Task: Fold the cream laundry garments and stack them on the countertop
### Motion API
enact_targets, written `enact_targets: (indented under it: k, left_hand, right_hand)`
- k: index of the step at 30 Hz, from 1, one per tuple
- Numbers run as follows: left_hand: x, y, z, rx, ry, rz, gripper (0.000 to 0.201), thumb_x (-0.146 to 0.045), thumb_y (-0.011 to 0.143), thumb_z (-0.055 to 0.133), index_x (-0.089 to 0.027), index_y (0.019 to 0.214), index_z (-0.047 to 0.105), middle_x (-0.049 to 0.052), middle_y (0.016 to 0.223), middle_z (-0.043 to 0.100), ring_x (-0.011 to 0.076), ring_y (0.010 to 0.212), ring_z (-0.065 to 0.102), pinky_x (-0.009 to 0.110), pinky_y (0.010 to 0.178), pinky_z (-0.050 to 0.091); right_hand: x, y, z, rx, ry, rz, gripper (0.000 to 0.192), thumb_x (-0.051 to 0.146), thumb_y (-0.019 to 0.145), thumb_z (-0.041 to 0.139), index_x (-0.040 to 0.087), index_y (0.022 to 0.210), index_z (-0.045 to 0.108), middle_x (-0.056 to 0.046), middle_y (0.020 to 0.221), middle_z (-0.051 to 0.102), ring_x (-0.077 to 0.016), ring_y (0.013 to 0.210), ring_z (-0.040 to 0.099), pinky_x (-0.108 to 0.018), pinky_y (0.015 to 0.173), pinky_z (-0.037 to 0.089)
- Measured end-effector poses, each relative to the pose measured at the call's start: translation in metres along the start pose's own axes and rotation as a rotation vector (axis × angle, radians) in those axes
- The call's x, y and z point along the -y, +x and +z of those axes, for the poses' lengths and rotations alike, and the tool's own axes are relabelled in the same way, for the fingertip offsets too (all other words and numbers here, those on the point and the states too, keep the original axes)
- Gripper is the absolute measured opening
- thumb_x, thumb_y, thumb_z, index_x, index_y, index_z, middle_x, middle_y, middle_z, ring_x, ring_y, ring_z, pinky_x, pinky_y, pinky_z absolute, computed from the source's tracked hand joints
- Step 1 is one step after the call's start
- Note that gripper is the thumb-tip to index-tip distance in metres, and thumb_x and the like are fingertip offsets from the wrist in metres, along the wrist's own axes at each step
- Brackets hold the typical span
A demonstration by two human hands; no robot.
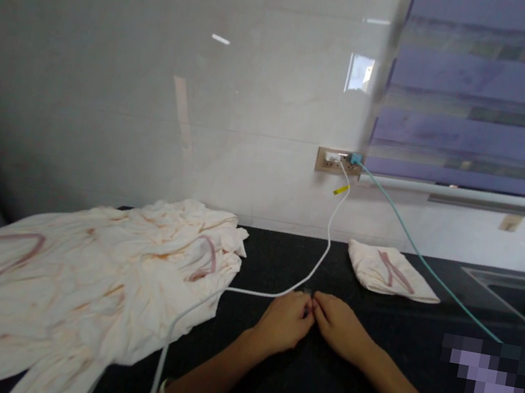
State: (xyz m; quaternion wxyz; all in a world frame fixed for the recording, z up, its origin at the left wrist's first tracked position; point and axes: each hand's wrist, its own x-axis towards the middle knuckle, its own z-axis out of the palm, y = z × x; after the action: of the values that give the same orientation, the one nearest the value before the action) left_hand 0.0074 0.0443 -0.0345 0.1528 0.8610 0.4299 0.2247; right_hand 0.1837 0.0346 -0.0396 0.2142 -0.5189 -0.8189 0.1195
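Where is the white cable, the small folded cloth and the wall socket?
white cable [327, 235], head view, on its hanging stretch.
small folded cloth [389, 271], head view, on its middle.
wall socket [325, 161], head view, on its plate's left part.

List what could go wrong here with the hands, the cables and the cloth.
1. The white cable runs from the wall socket past the left hand; a snag might tug its plug.
2. That cable also passes beside the rumpled cloth, so dragging the cloth may pull it.
3. The teal cable crosses next to the folded cloth, close to the right hand.
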Motion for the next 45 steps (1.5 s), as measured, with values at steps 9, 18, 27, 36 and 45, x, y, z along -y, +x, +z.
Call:
enact_targets:
  k: [9,18,27,36,45]
  left_hand:
    - [0.001,0.000,0.001,-0.008,-0.005,-0.003,0.022,-0.029,0.096,0.045,-0.021,0.079,0.057,0.002,0.077,0.062,0.0172,0.074,0.057,0.029,0.068,0.038]
    - [-0.011,-0.003,-0.013,0.119,-0.122,-0.267,0.028,-0.039,0.097,0.047,-0.021,0.086,0.065,-0.003,0.065,0.060,0.0127,0.054,0.055,0.025,0.057,0.037]
    - [0.017,0.012,-0.036,-0.172,0.144,-0.325,0.019,-0.027,0.096,0.050,-0.020,0.087,0.066,0.006,0.097,0.069,0.0185,0.090,0.064,0.027,0.077,0.044]
    - [0.073,0.009,-0.068,-0.290,0.423,-0.622,0.028,-0.025,0.094,0.053,-0.007,0.114,0.062,0.023,0.123,0.062,0.0326,0.123,0.056,0.040,0.103,0.041]
    - [0.073,0.002,-0.072,-0.159,0.435,-0.749,0.027,-0.017,0.095,0.042,-0.013,0.115,0.059,0.019,0.111,0.072,0.0302,0.104,0.071,0.035,0.081,0.050]
  right_hand:
    - [-0.001,0.000,0.001,0.012,-0.005,-0.005,0.023,0.023,0.102,0.037,0.020,0.086,0.053,-0.006,0.092,0.066,-0.0178,0.086,0.060,-0.029,0.080,0.038]
    - [0.002,-0.001,-0.002,0.013,0.008,-0.007,0.024,0.024,0.102,0.037,0.020,0.088,0.056,-0.006,0.094,0.067,-0.0178,0.088,0.061,-0.028,0.082,0.039]
    - [0.004,-0.001,-0.010,0.053,0.047,-0.018,0.018,0.027,0.099,0.046,0.020,0.086,0.056,-0.005,0.091,0.067,-0.0174,0.083,0.060,-0.028,0.077,0.039]
    - [-0.001,-0.002,-0.009,0.046,0.075,-0.043,0.015,0.026,0.098,0.047,0.020,0.088,0.057,-0.004,0.090,0.066,-0.0176,0.085,0.060,-0.029,0.079,0.040]
    - [0.000,-0.001,-0.010,0.054,0.069,-0.043,0.015,0.026,0.098,0.047,0.020,0.088,0.057,-0.004,0.090,0.066,-0.0170,0.082,0.059,-0.028,0.075,0.039]
